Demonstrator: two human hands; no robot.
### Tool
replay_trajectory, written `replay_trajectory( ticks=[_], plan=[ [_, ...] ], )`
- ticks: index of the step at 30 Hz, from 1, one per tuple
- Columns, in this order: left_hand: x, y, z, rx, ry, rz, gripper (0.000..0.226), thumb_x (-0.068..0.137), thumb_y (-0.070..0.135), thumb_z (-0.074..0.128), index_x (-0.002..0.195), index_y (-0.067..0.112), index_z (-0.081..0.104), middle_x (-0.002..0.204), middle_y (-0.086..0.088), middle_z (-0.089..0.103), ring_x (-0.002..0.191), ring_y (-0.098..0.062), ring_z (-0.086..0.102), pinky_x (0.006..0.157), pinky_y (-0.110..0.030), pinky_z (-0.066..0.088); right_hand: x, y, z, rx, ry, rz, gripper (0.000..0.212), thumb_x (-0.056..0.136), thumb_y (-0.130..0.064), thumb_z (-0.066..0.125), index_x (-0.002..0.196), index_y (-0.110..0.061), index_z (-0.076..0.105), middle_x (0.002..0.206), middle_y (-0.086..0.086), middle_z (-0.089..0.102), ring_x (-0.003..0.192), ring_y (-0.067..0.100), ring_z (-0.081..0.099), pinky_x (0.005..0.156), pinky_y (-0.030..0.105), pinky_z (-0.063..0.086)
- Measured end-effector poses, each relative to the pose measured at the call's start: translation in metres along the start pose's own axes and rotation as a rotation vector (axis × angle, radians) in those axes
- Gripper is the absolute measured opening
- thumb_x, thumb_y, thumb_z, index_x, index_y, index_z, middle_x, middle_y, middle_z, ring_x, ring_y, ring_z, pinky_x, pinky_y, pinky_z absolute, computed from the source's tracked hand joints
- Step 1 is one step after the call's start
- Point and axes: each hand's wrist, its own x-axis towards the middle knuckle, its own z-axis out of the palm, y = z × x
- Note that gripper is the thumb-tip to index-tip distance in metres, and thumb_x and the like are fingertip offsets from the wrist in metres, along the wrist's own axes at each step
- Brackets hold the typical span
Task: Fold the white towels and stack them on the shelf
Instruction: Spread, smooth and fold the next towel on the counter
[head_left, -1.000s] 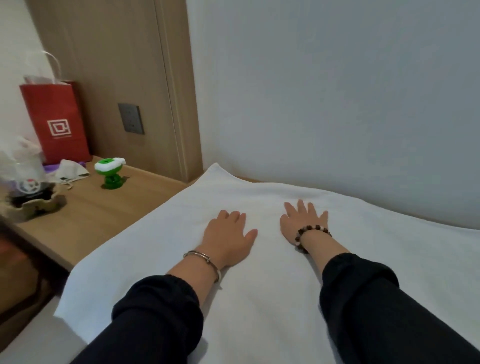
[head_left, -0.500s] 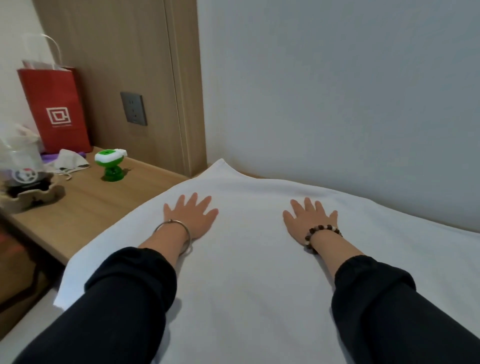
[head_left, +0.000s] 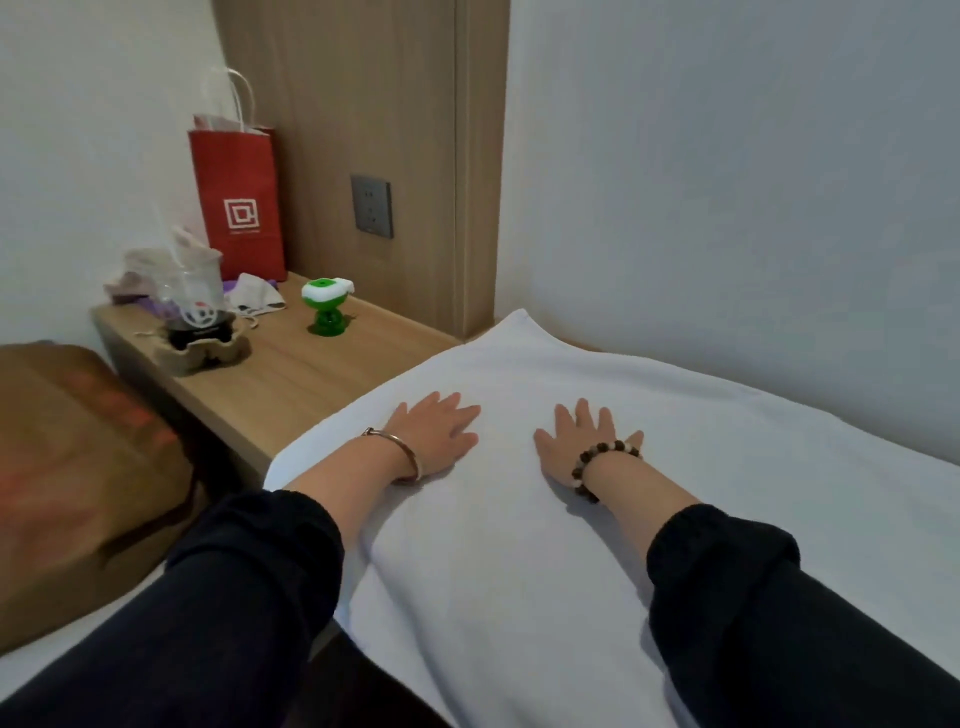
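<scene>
Towel (head_left: 519, 571) flat under both hands; left fingers (head_left: 457, 410) spread; right fingers (head_left: 582, 413) spread.

Pale grey wall (head_left: 727, 182), wooden wall panel (head_left: 363, 104), grey socket (head_left: 371, 206), wooden side table (head_left: 291, 374)

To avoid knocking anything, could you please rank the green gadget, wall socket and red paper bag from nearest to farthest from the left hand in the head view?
From the left hand on the white towel:
1. Green gadget, on the nightstand.
2. Wall socket, on the wood panel.
3. Red paper bag, back left corner.
</scene>
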Motion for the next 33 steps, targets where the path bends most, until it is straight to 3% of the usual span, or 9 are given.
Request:
replay_trajectory(
  ticks=[7, 11, 16, 19, 21, 25, 27, 29, 33],
  plan=[
    [-0.048, -0.052, -0.002, 0.033, -0.097, -0.093, 0.056, 0.1, 0.049, 0.022, 0.151, 0.034, 0.003, 0.159, 0.007, -0.006, 0.146, -0.02, -0.006, 0.116, -0.053, 0.003, -0.04, -0.098, 0.025, -0.045, -0.055, -0.187, 0.065, 0.096, -0.058, 0.008, 0.15, -0.029, -0.013, 0.158, 0.001, -0.023, 0.145, 0.028, -0.018, 0.109, 0.065, -0.005],
    [-0.062, -0.082, 0.013, 0.073, 0.04, -0.238, 0.057, 0.097, 0.056, 0.013, 0.15, 0.038, 0.003, 0.159, 0.009, -0.003, 0.146, -0.02, 0.001, 0.114, -0.055, 0.004, -0.044, -0.103, 0.033, 0.008, 0.076, -0.173, 0.062, 0.096, -0.054, 0.007, 0.151, -0.03, -0.007, 0.159, 0.001, -0.016, 0.146, 0.028, -0.014, 0.11, 0.065, -0.005],
    [-0.065, -0.083, 0.019, 0.009, 0.149, -0.34, 0.059, 0.097, 0.051, 0.016, 0.15, 0.025, 0.015, 0.158, 0.001, 0.012, 0.143, -0.021, 0.014, 0.112, -0.052, 0.013, -0.042, -0.102, 0.036, 0.021, 0.112, -0.181, 0.062, 0.095, -0.054, 0.008, 0.152, -0.031, -0.003, 0.16, 0.0, -0.013, 0.146, 0.027, -0.011, 0.111, 0.063, -0.003],
    [-0.068, -0.079, 0.016, 0.068, 0.33, -0.403, 0.049, 0.097, 0.046, 0.027, 0.134, 0.017, 0.043, 0.136, -0.008, 0.043, 0.123, -0.026, 0.039, 0.096, -0.042, 0.034, -0.041, -0.102, 0.037, 0.013, 0.128, -0.181, 0.062, 0.095, -0.054, 0.008, 0.152, -0.031, -0.002, 0.16, 0.0, -0.012, 0.146, 0.027, -0.01, 0.112, 0.062, -0.002],
    [-0.07, -0.077, 0.01, 0.134, 0.411, -0.468, 0.043, 0.096, 0.046, 0.033, 0.12, 0.016, 0.052, 0.118, -0.007, 0.05, 0.109, -0.025, 0.046, 0.084, -0.037, 0.038, -0.04, -0.102, 0.038, 0.013, 0.132, -0.181, 0.062, 0.095, -0.054, 0.008, 0.152, -0.031, -0.001, 0.16, 0.0, -0.012, 0.147, 0.027, -0.01, 0.113, 0.061, -0.002],
    [-0.067, -0.083, -0.007, 0.012, 0.292, -0.634, 0.048, 0.089, 0.061, 0.041, 0.1, 0.017, 0.054, 0.101, -0.004, 0.058, 0.097, -0.024, 0.054, 0.079, -0.034, 0.046, -0.039, -0.101, 0.038, 0.009, 0.144, -0.182, 0.063, 0.094, -0.054, 0.008, 0.152, -0.031, 0.0, 0.16, 0.0, -0.01, 0.147, 0.027, -0.008, 0.113, 0.061, 0.0],
    [-0.064, -0.089, -0.014, -0.113, 0.211, -0.631, 0.047, 0.085, 0.062, 0.046, 0.082, 0.016, 0.055, 0.085, -0.003, 0.059, 0.086, -0.024, 0.056, 0.077, -0.033, 0.048, -0.039, -0.101, 0.038, 0.009, 0.148, -0.185, 0.063, 0.094, -0.054, 0.009, 0.152, -0.03, 0.001, 0.16, 0.0, -0.009, 0.147, 0.027, -0.008, 0.113, 0.06, 0.0],
    [-0.064, -0.09, -0.021, -0.264, 0.171, -0.573, 0.044, 0.082, 0.056, 0.054, 0.067, 0.016, 0.049, 0.067, -0.002, 0.049, 0.067, -0.02, 0.049, 0.061, -0.029, 0.041, -0.039, -0.101, 0.039, 0.016, 0.154, -0.19, 0.063, 0.094, -0.054, 0.009, 0.152, -0.03, 0.002, 0.161, 0.001, -0.008, 0.147, 0.027, -0.007, 0.114, 0.06, 0.0],
    [-0.068, -0.092, -0.034, -0.414, 0.139, -0.493, 0.036, 0.076, 0.046, 0.064, 0.065, 0.017, 0.045, 0.064, 0.0, 0.04, 0.059, -0.016, 0.039, 0.053, -0.025, 0.03, -0.038, -0.101, 0.039, 0.011, 0.166, -0.193, 0.063, 0.094, -0.054, 0.009, 0.152, -0.03, 0.003, 0.161, 0.001, -0.008, 0.147, 0.028, -0.006, 0.114, 0.059, 0.0]
  ],
)
